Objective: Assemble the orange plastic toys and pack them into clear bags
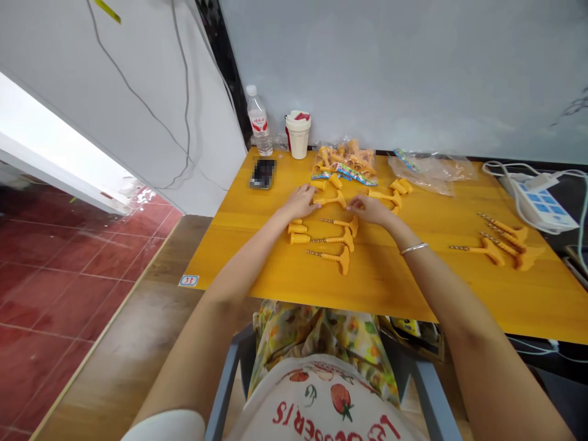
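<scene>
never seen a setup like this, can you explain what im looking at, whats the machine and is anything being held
There's no machine here: the work is done by a person's two bare hands. The single picture comes from a camera worn on the head, looking forward and down.

On the yellow wooden table, the left hand is at one end of a T-handled orange tool; the right hand is near its handle. Whether either grips it firmly is hard to tell.

Nearer the person lie three similar tools with bare spiral metal tips, beside small orange caps. Behind are a clear bag of orange pieces, a bottle and a lidded cup.
</scene>
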A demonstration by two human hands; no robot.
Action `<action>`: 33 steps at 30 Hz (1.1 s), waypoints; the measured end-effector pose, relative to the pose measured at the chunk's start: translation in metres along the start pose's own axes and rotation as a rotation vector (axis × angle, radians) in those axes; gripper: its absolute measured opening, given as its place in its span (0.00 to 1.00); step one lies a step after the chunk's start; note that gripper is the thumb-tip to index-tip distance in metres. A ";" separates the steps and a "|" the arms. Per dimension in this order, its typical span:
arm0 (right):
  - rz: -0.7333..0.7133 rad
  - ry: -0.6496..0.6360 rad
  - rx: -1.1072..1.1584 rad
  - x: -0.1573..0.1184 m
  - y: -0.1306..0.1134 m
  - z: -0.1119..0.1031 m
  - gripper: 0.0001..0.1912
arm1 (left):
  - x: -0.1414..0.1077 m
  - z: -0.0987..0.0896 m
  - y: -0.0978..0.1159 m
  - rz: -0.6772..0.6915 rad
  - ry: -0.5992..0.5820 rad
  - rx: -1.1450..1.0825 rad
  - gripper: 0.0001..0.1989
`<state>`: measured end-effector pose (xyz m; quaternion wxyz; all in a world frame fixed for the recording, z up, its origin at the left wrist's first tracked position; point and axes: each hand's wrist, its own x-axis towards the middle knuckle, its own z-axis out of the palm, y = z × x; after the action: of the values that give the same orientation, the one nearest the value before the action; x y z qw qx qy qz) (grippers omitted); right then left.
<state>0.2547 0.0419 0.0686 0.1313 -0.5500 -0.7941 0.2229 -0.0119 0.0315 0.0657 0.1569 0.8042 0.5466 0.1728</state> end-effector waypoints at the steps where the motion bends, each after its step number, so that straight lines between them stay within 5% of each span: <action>1: 0.036 0.057 0.026 0.001 -0.002 -0.001 0.09 | 0.006 0.003 0.004 0.006 -0.038 0.031 0.19; 6: 0.187 0.256 0.291 -0.001 -0.011 -0.001 0.14 | 0.008 0.001 0.013 0.213 0.021 0.057 0.13; 11: 0.163 -0.068 0.852 -0.006 -0.031 0.005 0.23 | -0.018 -0.011 0.016 0.392 0.189 -0.041 0.14; 14: -0.034 -0.070 0.990 -0.008 -0.046 0.008 0.24 | -0.029 -0.010 0.015 0.381 0.239 -0.131 0.16; 19: -0.527 -0.032 0.544 -0.021 -0.066 0.001 0.10 | -0.035 -0.015 0.005 0.170 0.181 -0.400 0.18; 23: -0.821 0.084 -0.155 -0.034 -0.063 -0.013 0.14 | -0.030 -0.036 -0.020 -0.225 0.130 -0.596 0.18; 25: -0.836 0.153 -0.416 -0.034 -0.051 -0.017 0.13 | -0.026 -0.043 -0.036 -0.366 0.175 -0.647 0.18; 27: -0.799 0.159 -0.531 -0.027 -0.034 -0.017 0.12 | -0.023 -0.044 -0.048 -0.357 0.209 -0.581 0.16; 33: -0.700 0.074 -0.404 -0.001 0.000 0.006 0.12 | -0.019 -0.020 -0.049 -0.253 0.050 -0.304 0.12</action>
<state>0.2520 0.0399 0.0632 0.1168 -0.2685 -0.9560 -0.0158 -0.0681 0.0321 0.0597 0.2836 0.6915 0.6147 0.2521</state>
